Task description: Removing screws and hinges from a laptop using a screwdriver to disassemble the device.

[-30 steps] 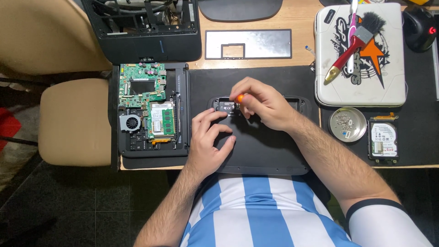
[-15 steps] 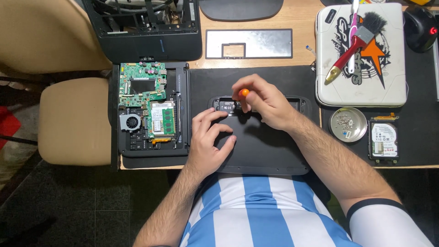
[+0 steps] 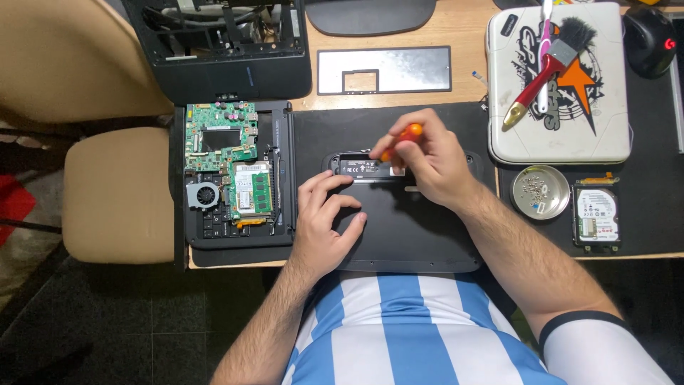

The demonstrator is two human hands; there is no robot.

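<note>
Two hands are engaged: right hand [image 3: 427, 160] fingers pinch an orange screwdriver [image 3: 399, 140] at the laptop base [image 3: 413, 235]; left hand [image 3: 324, 221] fingers are spread, steadying it.

Open mat strip [image 3: 342, 128] above black panel [image 3: 406, 228], passable. Left blocked by opened laptop base [image 3: 235, 178]; right crowded by screw dish [image 3: 540, 191], hard drive [image 3: 596, 217], white case [image 3: 563, 85].

Orange screwdriver [image 3: 407, 134], black laptop base [image 3: 406, 228], green circuit board [image 3: 221, 135], blue-white striped shirt [image 3: 399, 328].
</note>
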